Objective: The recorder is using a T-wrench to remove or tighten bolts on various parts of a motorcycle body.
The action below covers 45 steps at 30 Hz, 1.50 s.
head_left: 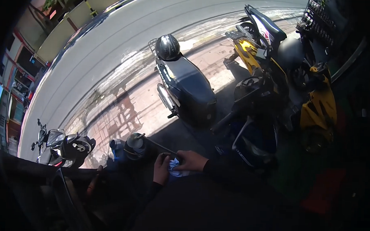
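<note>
Head view: both hands meet low at centre — the left hand (161,168) and right hand (191,160) each pinch a crumpled blue-white cloth (176,169) between them, near a thin rod (157,144) — parked black scooter (185,85) beyond.

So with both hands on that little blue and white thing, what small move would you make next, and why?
Probably draw it open a little between the fingers. The left hand and the right hand both pinch the crumpled blue and white item, which looks like cloth or a bag and sits bunched between them in deep shade. What it is cannot be told for sure.
</note>
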Tool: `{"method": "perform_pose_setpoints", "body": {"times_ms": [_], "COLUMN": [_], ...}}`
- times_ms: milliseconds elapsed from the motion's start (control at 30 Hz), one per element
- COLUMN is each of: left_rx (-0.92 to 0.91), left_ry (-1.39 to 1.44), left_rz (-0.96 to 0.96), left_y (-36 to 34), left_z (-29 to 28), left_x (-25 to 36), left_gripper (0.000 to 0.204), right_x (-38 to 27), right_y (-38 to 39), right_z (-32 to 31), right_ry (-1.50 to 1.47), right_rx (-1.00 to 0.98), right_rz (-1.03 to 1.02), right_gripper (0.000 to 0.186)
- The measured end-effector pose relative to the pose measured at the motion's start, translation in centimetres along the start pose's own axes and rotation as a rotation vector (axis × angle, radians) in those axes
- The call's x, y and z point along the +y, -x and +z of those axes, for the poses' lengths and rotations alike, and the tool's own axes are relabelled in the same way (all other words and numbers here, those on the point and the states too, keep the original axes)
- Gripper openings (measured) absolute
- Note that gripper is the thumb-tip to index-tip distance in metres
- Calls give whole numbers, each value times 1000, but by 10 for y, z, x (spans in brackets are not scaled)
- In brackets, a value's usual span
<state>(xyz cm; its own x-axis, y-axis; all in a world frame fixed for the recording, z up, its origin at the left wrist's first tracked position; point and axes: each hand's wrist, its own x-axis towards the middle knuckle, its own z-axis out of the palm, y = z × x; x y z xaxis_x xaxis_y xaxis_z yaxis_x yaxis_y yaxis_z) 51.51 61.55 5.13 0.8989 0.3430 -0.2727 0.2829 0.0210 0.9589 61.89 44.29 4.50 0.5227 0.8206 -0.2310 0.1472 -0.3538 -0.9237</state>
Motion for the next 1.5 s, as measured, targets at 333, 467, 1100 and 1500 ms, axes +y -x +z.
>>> {"method": "perform_pose_setpoints", "body": {"times_ms": [333, 467, 1100, 1500], "left_rx": [-559, -635, -983, -1178], "left_ry": [63, -170, -701, -803], "left_rz": [-406, -334, 120, 528], "left_y": [-175, -247, -431, -469], "left_z": [-88, -107, 124, 258], "left_x": [-98, -117, -325, -493], "left_gripper": [21, 21, 34, 26], "right_x": [88, 92, 298, 565], "right_y": [42, 93, 59, 27], "right_z": [125, 208, 418, 443], "right_ry": [-273, -398, -701, -360], "right_rx": [676, 875, 1823, 1234], "right_rz": [654, 967, 929, 2300], "right_gripper": [24, 30, 52, 60]}}
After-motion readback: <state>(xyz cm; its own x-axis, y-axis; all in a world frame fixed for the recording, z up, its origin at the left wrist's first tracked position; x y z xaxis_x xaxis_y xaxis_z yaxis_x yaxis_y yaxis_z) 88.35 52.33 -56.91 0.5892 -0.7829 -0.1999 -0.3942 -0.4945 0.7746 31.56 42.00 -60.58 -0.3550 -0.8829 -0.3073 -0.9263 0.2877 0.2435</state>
